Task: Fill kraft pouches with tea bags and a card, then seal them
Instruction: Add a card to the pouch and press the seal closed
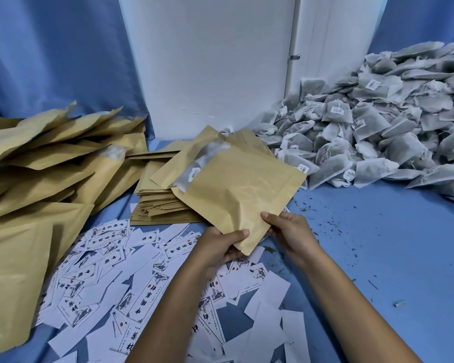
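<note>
I hold a kraft pouch in front of me, tilted away toward the upper left. My left hand pinches its near corner with the thumb on top. My right hand grips the near right edge. White tea bags show through the pouch's clear window strip. A flat stack of empty kraft pouches lies just behind the held one. Printed white cards are scattered under my forearms. A large heap of tea bags fills the right back.
A pile of bulging kraft pouches lies along the left side. A white panel stands at the back between blue curtains. Loose tea crumbs dot the blue tabletop at the right.
</note>
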`<state>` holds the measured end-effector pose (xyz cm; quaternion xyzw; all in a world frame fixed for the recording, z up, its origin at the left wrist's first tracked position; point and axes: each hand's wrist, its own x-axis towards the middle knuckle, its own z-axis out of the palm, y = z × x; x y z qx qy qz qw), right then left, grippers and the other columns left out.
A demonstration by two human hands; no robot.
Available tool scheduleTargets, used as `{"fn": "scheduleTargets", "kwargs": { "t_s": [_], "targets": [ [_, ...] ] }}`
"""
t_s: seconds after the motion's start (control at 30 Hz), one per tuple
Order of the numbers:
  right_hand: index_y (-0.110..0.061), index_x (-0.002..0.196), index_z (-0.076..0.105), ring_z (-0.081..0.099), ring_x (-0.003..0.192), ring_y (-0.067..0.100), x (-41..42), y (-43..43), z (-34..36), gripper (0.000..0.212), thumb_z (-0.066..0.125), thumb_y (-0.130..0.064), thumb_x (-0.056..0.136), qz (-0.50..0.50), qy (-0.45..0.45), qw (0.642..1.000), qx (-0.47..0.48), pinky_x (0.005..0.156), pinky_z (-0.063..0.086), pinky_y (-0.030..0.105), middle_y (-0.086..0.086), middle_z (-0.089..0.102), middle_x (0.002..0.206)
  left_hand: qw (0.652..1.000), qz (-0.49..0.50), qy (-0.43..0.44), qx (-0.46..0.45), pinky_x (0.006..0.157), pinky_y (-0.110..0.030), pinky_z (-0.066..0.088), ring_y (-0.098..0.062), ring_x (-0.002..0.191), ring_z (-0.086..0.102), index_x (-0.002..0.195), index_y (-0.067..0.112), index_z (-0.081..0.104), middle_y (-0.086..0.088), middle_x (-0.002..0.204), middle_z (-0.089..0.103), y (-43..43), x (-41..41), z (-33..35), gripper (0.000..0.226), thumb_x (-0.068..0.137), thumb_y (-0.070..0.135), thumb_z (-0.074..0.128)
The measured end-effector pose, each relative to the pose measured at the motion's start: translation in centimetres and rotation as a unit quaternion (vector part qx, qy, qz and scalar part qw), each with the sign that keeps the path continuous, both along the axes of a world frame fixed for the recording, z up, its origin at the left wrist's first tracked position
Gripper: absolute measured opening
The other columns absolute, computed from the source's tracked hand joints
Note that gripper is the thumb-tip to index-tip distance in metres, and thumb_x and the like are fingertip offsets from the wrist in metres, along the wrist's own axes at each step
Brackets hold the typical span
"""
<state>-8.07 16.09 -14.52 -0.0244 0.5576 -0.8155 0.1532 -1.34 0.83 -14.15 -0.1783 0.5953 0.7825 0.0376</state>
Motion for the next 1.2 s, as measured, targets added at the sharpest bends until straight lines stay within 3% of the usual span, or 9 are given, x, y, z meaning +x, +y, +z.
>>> {"fn": "scheduleTargets", "kwargs": {
  "t_s": [0.13,0.3,0.43,0.6,0.73,0.9,1.0,1.1,1.2],
  "targets": [
    [0.001,0.073,0.070,0.060,0.056,0.021,0.1,0.1,-0.1,0.010,0.066,-0.001,0.083,-0.020,0.019,0.999,0.015,0.058,0.054,0.025,0.014,0.069,0.069,0.999,0.039,0.015,-0.012,0.062,-0.024,0.055,-0.018,0.077,0.072,0.098,-0.003,0.065,-0.011,0.089,0.074,0.6,-0.1,-0.2,0.022,0.079,0.003,0.073],
    [0.004,0.074,0.070,0.070,0.080,0.035,0.7,-0.3,-0.1,0.009,0.068,-0.001,0.082,0.054,-0.002,0.998,0.045,0.079,0.059,0.038,0.025,0.071,0.087,0.996,0.064,0.027,-0.058,0.068,-0.028,0.057,-0.019,0.079,0.071,0.092,0.004,0.065,-0.011,0.091,0.073,1.0,-0.3,-0.7,0.013,0.081,0.006,0.072],
    [-0.010,0.059,0.072,0.064,0.082,0.041,0.9,-0.5,0.0,0.024,0.070,-0.003,0.081,0.025,0.012,0.997,0.068,0.085,0.054,0.053,0.021,0.070,0.075,0.997,0.019,0.041,-0.067,0.066,-0.026,0.056,-0.017,0.082,0.071,0.097,0.008,0.066,-0.006,0.090,0.074,0.8,-0.3,-0.8,0.012,0.085,0.009,0.069],
    [0.001,0.074,0.071,0.071,0.076,0.029,1.0,-0.6,-0.5,0.008,0.069,-0.002,0.081,0.080,0.010,0.995,0.067,0.075,0.059,0.031,0.022,0.072,0.085,0.995,0.030,0.009,-0.096,0.070,-0.030,0.058,-0.017,0.081,0.071,0.104,0.004,0.065,-0.008,0.095,0.073,0.7,-0.4,-0.9,0.026,0.082,0.016,0.073],
    [-0.003,0.071,0.072,0.069,0.075,0.029,1.1,-0.8,-0.8,0.008,0.072,-0.003,0.079,0.060,0.039,0.992,0.101,0.076,0.056,0.035,0.018,0.073,0.081,0.976,0.064,-0.029,-0.204,0.061,-0.027,0.047,-0.015,0.078,0.066,0.093,0.012,0.061,0.000,0.085,0.069,0.9,-0.2,-1.0,0.024,0.080,0.028,0.074],
    [0.006,0.087,0.068,0.070,0.086,0.032,1.3,-1.5,-0.9,0.014,0.067,-0.008,0.085,0.055,0.005,0.998,0.028,0.081,0.057,0.038,0.023,0.071,0.091,0.986,0.048,-0.019,-0.161,0.072,-0.028,0.053,-0.015,0.075,0.069,0.092,0.010,0.067,0.000,0.082,0.074,0.3,-0.3,-0.4,0.015,0.080,0.017,0.074],
    [0.004,0.094,0.065,0.069,0.081,0.024,0.2,-0.5,0.1,0.017,0.063,-0.012,0.089,-0.074,-0.003,0.996,-0.053,0.078,0.054,0.032,0.015,0.072,0.090,0.981,0.000,-0.032,-0.189,0.063,-0.030,0.046,-0.017,0.072,0.064,0.093,0.008,0.063,-0.002,0.083,0.072,-0.7,-0.1,0.1,0.019,0.081,0.018,0.073],
    [0.002,0.084,0.065,0.051,0.061,0.018,-0.3,0.5,0.2,0.012,0.066,-0.010,0.086,-0.166,0.039,0.985,-0.027,0.065,0.043,0.029,0.012,0.059,0.073,0.997,-0.060,-0.027,-0.051,0.078,-0.040,0.057,-0.022,0.086,0.068,0.112,-0.001,0.055,-0.011,0.097,0.071,-1.3,0.0,0.6,0.032,0.084,0.006,0.068],
    [0.005,0.087,0.063,0.062,0.073,0.023,-0.3,0.4,0.0,0.012,0.065,-0.007,0.086,-0.116,0.018,0.992,-0.046,0.072,0.053,0.031,0.018,0.067,0.082,1.000,-0.031,0.002,0.003,0.064,-0.030,0.058,-0.016,0.078,0.070,0.109,0.004,0.057,-0.006,0.089,0.073,-1.1,-0.1,0.4,0.030,0.082,0.010,0.071]
  ]
}}
